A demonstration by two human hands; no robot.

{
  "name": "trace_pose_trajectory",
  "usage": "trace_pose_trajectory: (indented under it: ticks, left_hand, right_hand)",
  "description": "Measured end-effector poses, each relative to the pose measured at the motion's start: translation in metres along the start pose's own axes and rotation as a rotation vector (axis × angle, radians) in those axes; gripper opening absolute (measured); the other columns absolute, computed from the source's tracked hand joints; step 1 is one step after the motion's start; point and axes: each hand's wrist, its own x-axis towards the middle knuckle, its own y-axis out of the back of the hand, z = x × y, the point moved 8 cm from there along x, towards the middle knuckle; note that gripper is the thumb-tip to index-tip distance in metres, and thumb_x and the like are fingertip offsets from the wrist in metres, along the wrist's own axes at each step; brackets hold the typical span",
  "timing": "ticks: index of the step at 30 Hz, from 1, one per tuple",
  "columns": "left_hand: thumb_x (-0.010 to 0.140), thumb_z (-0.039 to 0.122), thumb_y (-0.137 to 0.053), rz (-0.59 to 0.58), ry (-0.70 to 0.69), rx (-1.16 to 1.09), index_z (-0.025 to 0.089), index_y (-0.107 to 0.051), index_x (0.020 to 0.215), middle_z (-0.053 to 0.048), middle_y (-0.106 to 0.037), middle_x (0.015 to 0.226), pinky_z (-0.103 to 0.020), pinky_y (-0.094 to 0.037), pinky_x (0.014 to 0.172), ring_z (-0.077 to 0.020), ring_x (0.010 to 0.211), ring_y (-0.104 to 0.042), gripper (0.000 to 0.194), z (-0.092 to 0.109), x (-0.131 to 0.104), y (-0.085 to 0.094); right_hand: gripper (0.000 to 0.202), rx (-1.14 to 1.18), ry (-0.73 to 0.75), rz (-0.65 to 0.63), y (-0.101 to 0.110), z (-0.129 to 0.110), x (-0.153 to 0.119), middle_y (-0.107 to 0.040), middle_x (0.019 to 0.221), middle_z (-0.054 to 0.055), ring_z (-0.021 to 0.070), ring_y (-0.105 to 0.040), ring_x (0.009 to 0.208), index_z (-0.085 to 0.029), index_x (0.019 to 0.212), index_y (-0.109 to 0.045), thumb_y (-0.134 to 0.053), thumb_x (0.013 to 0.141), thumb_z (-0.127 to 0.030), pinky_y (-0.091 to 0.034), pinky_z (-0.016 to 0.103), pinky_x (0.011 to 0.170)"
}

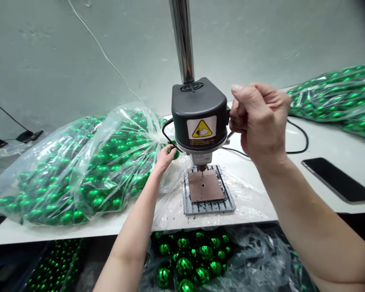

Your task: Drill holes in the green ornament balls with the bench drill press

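A small bench drill press [199, 109] with a black housing and a yellow hand-warning label stands in the middle. My right hand [263, 119] is closed in a fist at the right side of the housing, around the drill press handle, which the fingers mostly hide. Under the chuck, a square brown board [206, 190] with a small hole lies on the slotted metal base [189, 207], with dark shavings scattered about. To the left of the drill, my left hand [166, 157] holds a shiny green ball [175, 153] between its fingers, beside the gathered neck of a bag.
A large clear bag of green balls [88, 170] fills the left of the white table [63, 233]. Another such bag [337, 97] lies at the back right. A black phone [337, 178] rests near the right edge. Below the table edge are more green balls [185, 263] in plastic.
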Motion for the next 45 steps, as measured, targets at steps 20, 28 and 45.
trace_pose_trajectory:
  ticks: [20,28,45]
  left_hand:
    - [0.066,0.028,-0.086,-0.163,0.1,-0.221,0.017,-0.056,0.117,-0.007,-0.068,0.104,-0.032,-0.052,0.08,-0.0191,0.091,-0.065,0.061,0.001,-0.14,-0.057]
    - [0.073,0.036,-0.082,-0.183,-0.076,0.114,0.02,-0.069,0.118,-0.008,-0.065,0.1,-0.04,-0.049,0.087,-0.024,0.094,-0.061,0.049,0.008,-0.131,-0.067]
    - [0.077,0.044,-0.079,-0.169,0.125,-0.147,0.014,-0.065,0.107,-0.005,-0.069,0.091,-0.029,-0.048,0.075,-0.0167,0.083,-0.061,0.044,-0.002,-0.121,-0.062]
  right_hand:
    - [0.053,0.026,-0.009,0.002,-0.002,0.0,0.003,-0.035,0.044,-0.006,0.0079,-0.026,0.037,-0.024,0.05,-0.035,-0.076,0.081,-0.036,-0.019,0.028,0.037]
    - [0.058,-0.04,0.012,0.009,-0.004,-0.004,0.004,-0.032,0.046,-0.004,0.0098,-0.025,0.041,-0.025,0.049,-0.029,-0.073,0.081,-0.044,-0.02,0.03,0.04]
    - [0.06,-0.129,0.048,-0.015,-0.006,-0.006,0.006,-0.025,0.053,-0.005,0.0106,-0.024,0.049,-0.025,0.054,-0.022,-0.066,0.093,-0.038,-0.029,0.03,0.046]
